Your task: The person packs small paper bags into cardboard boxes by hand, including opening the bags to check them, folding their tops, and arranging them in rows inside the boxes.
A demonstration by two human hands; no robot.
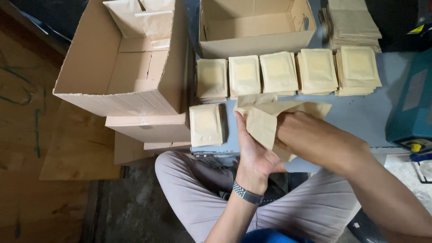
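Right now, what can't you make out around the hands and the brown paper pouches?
Head view:
- Right hand fingers: hidden behind the fanned brown paper pouches it holds with the left hand.
- Open cardboard box: top cut off by the frame edge.
- Blue machine: cut off at the right edge.

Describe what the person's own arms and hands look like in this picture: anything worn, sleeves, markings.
Both forearms are bare, with no sleeves in view. The left hand has a wristwatch with a silvery metal link band around its wrist. The right hand shows no watch, ring or glove. No gloves or markings show on either hand.
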